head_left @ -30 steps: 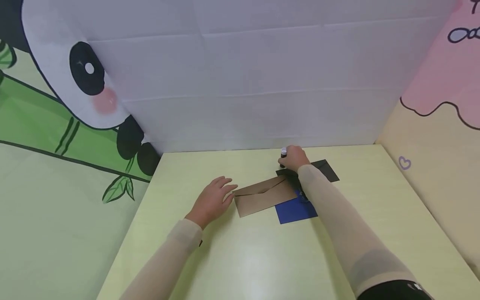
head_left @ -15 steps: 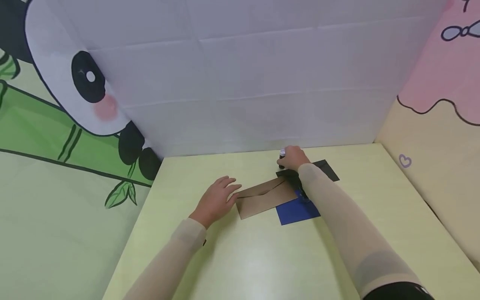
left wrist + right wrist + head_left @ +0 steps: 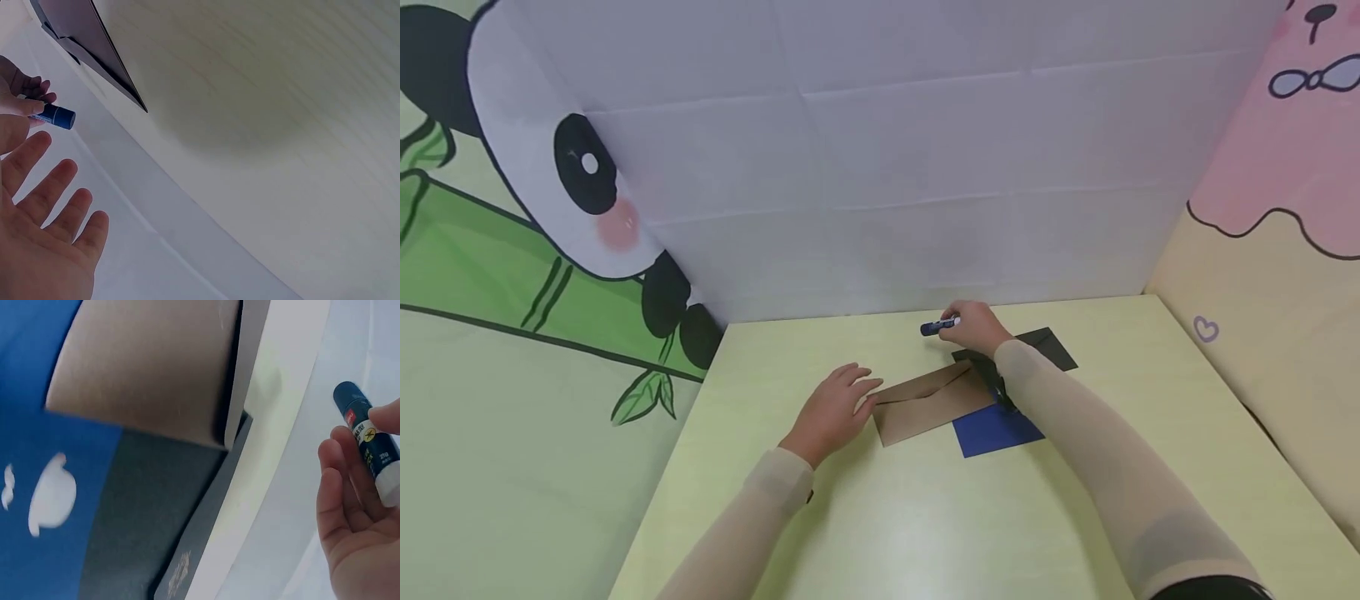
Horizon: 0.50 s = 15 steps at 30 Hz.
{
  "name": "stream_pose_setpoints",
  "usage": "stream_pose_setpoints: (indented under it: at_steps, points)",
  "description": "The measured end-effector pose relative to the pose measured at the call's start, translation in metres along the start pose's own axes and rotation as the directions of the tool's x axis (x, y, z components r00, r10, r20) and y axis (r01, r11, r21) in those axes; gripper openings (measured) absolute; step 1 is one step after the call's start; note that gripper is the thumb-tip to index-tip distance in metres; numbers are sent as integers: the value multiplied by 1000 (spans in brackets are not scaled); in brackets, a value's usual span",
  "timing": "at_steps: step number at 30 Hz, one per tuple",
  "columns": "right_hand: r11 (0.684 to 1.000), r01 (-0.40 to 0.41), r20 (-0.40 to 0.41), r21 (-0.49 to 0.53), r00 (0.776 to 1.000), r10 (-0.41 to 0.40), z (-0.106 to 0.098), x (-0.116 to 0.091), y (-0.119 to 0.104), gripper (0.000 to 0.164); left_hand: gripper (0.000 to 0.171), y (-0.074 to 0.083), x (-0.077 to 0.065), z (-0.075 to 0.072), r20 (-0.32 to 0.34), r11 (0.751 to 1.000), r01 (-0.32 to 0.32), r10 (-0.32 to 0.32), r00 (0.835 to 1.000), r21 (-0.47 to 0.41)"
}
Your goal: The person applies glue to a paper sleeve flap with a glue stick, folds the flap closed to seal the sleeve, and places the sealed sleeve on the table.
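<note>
My right hand holds a dark blue glue stick with a white base between thumb and fingers. In the head view the stick lies nearly level, its blue cap pointing left. My left hand has its fingers spread, with fingertips right at the left edge of a brown envelope. That envelope overlaps a black envelope and a blue envelope. White printed shapes show on the blue one, and a gold print marks the black one's flap. My right forearm hides part of the black and blue envelopes.
The pale wood-grain table ends at a creased white backdrop close behind my right hand. Cartoon-printed walls stand on both sides, a panda at left and a pink figure at right.
The glue stick, upright near the table's back edge, has been lifted and tipped toward level by my right hand, which has moved slightly left. My left hand and the envelopes stay put.
</note>
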State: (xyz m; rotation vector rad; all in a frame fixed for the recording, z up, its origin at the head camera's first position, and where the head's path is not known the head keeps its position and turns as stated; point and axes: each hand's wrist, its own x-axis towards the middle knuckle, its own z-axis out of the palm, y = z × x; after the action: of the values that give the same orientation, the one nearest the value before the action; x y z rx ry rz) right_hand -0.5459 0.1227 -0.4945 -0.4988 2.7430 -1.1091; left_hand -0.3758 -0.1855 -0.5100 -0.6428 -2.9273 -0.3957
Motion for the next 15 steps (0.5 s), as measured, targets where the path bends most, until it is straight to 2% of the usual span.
stream_pose_setpoints:
  at_steps: [9, 15]
  points:
    - [991, 62, 55, -120, 997, -56, 32, -4, -3, 31, 39, 0, -4, -1, 11, 1000, 30, -30, 999, -4]
    - [976, 80, 39, -202, 997, -73, 52, -1, -2, 29, 39, -1, -6, 1, 10, 999, 34, -34, 999, 5]
